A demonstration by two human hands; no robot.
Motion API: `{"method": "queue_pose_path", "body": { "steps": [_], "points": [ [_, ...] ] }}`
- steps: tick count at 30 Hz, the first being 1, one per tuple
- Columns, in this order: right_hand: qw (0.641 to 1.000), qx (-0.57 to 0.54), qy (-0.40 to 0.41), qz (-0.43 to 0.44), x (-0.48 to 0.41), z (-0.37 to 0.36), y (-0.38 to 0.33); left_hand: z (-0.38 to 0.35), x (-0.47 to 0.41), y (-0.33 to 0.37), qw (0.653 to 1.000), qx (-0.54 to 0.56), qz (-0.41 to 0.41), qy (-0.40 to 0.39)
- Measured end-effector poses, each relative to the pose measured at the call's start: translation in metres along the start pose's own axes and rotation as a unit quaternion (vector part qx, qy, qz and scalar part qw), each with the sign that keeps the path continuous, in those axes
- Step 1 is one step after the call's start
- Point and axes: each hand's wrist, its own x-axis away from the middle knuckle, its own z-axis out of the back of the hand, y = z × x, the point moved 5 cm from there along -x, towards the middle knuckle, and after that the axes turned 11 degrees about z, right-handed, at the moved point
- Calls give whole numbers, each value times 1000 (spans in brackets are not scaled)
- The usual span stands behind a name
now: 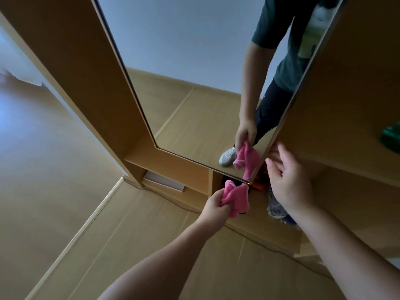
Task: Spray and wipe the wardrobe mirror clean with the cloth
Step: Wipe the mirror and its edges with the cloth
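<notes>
Left forearm reaches in from the bottom centre; left hand (214,204) is clenched around a bunched pink cloth (237,199), most of which sticks out past the fingers. Cloth sits just below the lower right corner of the mirror (184,61); contact with the glass cannot be determined. Right forearm enters from the lower right; right hand (290,180) holds nothing, fingers loosely spread and extended, fingertips up beside the right edge of the mirror. Whether they touch the edge cannot be told. Mirror is a tall panel with a thin dark rim, set in a light wood wardrobe (346,94). Its reflection shows a pale wall, wood flooring, and the person's arm, dark green top, dark trousers, a white shoe and the pink cloth. Below the mirror are open compartments: a flat white item (164,182) lies in the left one; the right one holds dark and orange items, unclear. Blurred green object (390,139) at the right edge. Floor (129,245) is light wood.
</notes>
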Motion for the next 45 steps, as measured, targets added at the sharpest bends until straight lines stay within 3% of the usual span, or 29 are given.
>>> {"method": "queue_pose_path", "body": {
  "steps": [5, 10, 16, 20, 24, 30, 34, 38, 45],
  "points": [
    [1000, -6, 5, 3, 29, 12, -18, 26, 33, 27, 1000, -10, -21, 4],
    [993, -67, -95, 17, 37, -6, -85, 60, 86, 84, 996, 18, -87, 34],
    [957, -253, -139, 34, -7, -8, -196, 105, 162, 167, 984, 5, -178, 13],
    [949, -282, -130, 59, -37, -19, -263, 150, 198, 224, 971, -24, -234, 46],
    [951, -281, -91, 87, -65, -27, -319, 192, 232, 272, 957, -69, -282, -6],
    [964, -229, 22, 132, -93, -26, -372, 230, 264, 322, 926, -112, -361, 3],
    [969, -195, 26, 150, -109, -15, -393, 243, 271, 346, 903, -128, -409, 21],
    [974, -87, 53, 203, -122, 23, -396, 253, 267, 367, 895, -115, -430, 27],
    [902, 164, 304, 260, -158, 150, -375, 269, 256, 414, 890, -96, -438, 82]
  ]
}}
